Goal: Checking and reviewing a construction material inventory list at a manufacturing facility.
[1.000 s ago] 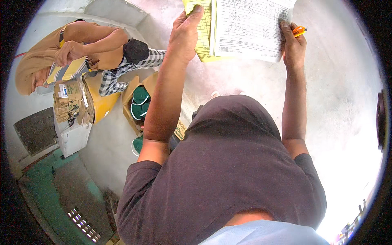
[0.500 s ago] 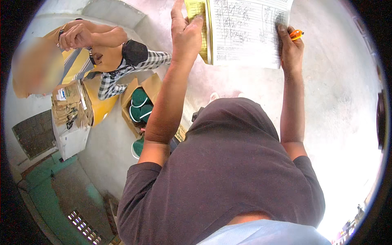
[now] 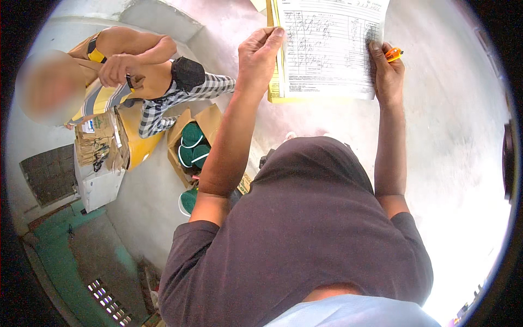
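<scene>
A pad of forms (image 3: pixel 332 60) with a white, handwritten top sheet and yellow sheets showing behind it is held up at the top of the view. My left hand (image 3: pixel 260 61) pinches its left edge between thumb and fingers. On the right edge, my right hand (image 3: pixel 389 73) is closed with the thumb on the front of the sheet. A small orange object (image 3: pixel 393 54) with a dark tip pokes out of that same hand; most of it is hidden, so its kind is unclear. The pad's upper end is cut off by the frame.
At the left, another person (image 3: pixel 136 71) in checked trousers bends one arm across the body. A cardboard box (image 3: pixel 210 122) holds several green rolled items (image 3: pixel 192 134) with white bands; another green one (image 3: pixel 189 201) lies beside it. Flattened cardboard (image 3: pixel 98 144) is stacked on a white box (image 3: pixel 101 188).
My left hand has shifted right and down, from the yellow sheet to the white sheet's left edge. Yellow now shows under the white sheet's lower edge. The other person's hand has lowered.
</scene>
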Action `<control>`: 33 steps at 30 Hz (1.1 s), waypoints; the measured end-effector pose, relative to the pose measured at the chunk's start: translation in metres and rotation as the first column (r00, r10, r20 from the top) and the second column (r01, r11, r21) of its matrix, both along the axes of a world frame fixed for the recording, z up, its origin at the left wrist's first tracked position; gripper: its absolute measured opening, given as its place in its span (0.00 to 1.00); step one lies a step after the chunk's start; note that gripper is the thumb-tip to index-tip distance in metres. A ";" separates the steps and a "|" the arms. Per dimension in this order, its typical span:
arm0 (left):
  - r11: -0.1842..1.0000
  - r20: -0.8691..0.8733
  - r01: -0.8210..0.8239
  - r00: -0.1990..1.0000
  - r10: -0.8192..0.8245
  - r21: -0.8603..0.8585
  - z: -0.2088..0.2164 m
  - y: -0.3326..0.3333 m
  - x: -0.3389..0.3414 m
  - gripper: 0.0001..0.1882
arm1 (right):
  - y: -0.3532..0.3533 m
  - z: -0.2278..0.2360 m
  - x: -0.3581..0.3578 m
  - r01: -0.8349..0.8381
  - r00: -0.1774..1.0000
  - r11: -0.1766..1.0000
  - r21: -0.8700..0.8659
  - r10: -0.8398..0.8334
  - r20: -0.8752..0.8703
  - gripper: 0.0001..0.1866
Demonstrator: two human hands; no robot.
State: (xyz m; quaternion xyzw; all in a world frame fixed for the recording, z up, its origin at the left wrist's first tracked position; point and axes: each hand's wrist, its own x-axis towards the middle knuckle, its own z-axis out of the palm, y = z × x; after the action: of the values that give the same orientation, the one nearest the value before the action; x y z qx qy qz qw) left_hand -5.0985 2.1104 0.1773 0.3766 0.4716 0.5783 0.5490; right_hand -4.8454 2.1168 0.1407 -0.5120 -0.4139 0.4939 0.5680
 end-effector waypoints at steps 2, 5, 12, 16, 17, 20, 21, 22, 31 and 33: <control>1.000 -0.030 -0.003 1.000 0.003 -0.012 0.000 0.005 0.001 0.13 | 0.006 -0.005 0.002 0.006 1.000 0.999 0.036 -0.006 -0.011 0.18; 1.000 -0.068 -0.008 0.998 0.006 -0.025 -0.010 0.021 0.000 0.12 | 0.022 -0.020 0.001 0.037 0.999 0.999 0.014 -0.038 0.018 0.18; 0.987 0.049 -0.026 0.999 0.019 0.157 -0.057 0.075 -0.015 0.11 | 0.075 -0.079 -0.012 0.051 0.998 0.999 0.001 -0.051 0.020 0.17; 0.983 -0.484 -0.059 0.864 0.139 0.177 -0.059 0.078 -0.035 0.25 | 0.081 -0.106 -0.028 0.087 0.989 0.996 -0.001 -0.086 0.120 0.17; 0.983 -0.485 -0.061 0.864 0.139 0.174 -0.057 0.076 -0.042 0.25 | 0.079 -0.110 -0.030 0.084 0.989 0.996 -0.004 -0.083 0.120 0.17; 0.991 -0.328 -0.032 0.942 0.074 0.132 -0.037 0.052 -0.065 0.35 | 0.059 -0.117 -0.033 0.113 0.986 0.993 0.040 -0.117 0.119 0.16; 0.991 -0.332 -0.040 0.940 0.080 0.126 -0.043 0.048 -0.080 0.35 | 0.046 -0.104 -0.043 0.127 0.990 0.991 0.046 -0.129 0.052 0.14; 0.965 -0.370 0.031 0.927 0.069 0.259 -0.056 0.051 -0.100 0.33 | 0.036 -0.096 -0.049 0.142 0.990 0.989 0.030 -0.142 0.012 0.13; 0.951 0.024 0.162 0.984 -0.174 0.264 -0.041 0.044 -0.107 0.27 | 0.020 -0.097 -0.041 0.173 0.983 0.984 -0.046 -0.169 0.074 0.15; 0.951 0.134 0.181 0.966 -0.219 0.249 -0.042 0.046 -0.106 0.32 | 0.024 -0.100 -0.039 0.156 0.986 0.987 -0.041 -0.153 0.073 0.15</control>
State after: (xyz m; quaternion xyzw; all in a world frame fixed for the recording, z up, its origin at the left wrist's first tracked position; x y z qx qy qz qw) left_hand -5.2043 2.1563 0.1357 0.4372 0.3132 0.5996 0.5927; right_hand -4.8842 2.1408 0.0404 -0.5724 -0.3810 0.4399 0.5777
